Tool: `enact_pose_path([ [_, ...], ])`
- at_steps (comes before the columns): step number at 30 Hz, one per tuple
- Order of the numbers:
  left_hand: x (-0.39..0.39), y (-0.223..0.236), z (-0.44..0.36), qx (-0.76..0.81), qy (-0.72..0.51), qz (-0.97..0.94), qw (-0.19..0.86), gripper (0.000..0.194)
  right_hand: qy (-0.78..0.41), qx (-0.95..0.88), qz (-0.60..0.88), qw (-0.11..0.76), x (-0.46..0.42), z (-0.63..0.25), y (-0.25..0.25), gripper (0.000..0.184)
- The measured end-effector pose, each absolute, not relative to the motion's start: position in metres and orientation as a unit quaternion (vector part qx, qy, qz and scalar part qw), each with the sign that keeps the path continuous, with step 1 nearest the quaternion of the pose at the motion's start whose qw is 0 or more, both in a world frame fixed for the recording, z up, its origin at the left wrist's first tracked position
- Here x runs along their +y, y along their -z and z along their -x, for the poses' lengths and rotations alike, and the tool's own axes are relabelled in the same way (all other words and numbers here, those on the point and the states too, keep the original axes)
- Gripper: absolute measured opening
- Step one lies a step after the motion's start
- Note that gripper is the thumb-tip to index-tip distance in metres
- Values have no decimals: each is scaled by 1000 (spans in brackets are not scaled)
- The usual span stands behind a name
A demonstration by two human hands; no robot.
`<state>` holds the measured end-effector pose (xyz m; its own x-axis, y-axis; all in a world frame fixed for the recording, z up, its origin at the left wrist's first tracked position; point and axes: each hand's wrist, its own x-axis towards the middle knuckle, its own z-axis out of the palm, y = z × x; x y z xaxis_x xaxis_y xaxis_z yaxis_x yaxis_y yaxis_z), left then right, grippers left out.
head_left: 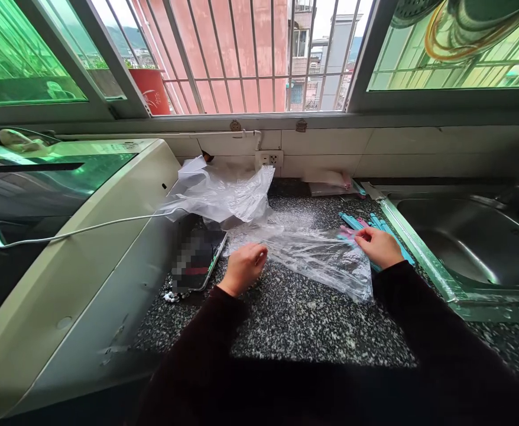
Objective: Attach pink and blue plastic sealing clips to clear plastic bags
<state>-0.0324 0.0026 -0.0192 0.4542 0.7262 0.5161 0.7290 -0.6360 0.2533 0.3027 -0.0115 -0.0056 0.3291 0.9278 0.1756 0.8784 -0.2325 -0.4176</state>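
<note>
A clear plastic bag [317, 257] is stretched between my two hands, low over the speckled countertop [304, 325]. My left hand [245, 267] pinches one end of it with curled fingers. The opposite end is pinched by my right hand [380, 245], beside a bunch of blue and pink sticks [386, 228] whose exact kind I cannot make out. Some pink and blue shows through or past the bag near my right fingers. Crumpled clear plastic [228, 192] lies in a heap behind my left hand.
A phone [201, 260] with a white cable [100, 226] lies left of my left hand. A cream-coloured appliance [109, 219] borders the counter on the left. At right is a steel sink [450, 236] with a raised rim. A flat packet [328, 182] rests by the wall socket [269, 158].
</note>
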Motion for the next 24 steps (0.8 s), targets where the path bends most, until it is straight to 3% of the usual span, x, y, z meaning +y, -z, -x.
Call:
enact_pose_path([
  [7,-23,20,60,-379,325,866,-23,18,-20,-582,781,225,-10,-309,9,15],
  [11,-35,25,61,-356,332,872,-42,11,9,-579,774,256,-15,-304,1,28],
  [15,-38,25,63,-413,361,831,-95,19,12,-577,763,292,-54,-301,-11,34],
  [20,-36,27,54,-454,252,853,-52,28,-58,-619,758,196,-118,-295,7,32],
  [24,-41,33,45,-451,177,875,15,10,-44,-657,733,170,-140,-294,25,31],
])
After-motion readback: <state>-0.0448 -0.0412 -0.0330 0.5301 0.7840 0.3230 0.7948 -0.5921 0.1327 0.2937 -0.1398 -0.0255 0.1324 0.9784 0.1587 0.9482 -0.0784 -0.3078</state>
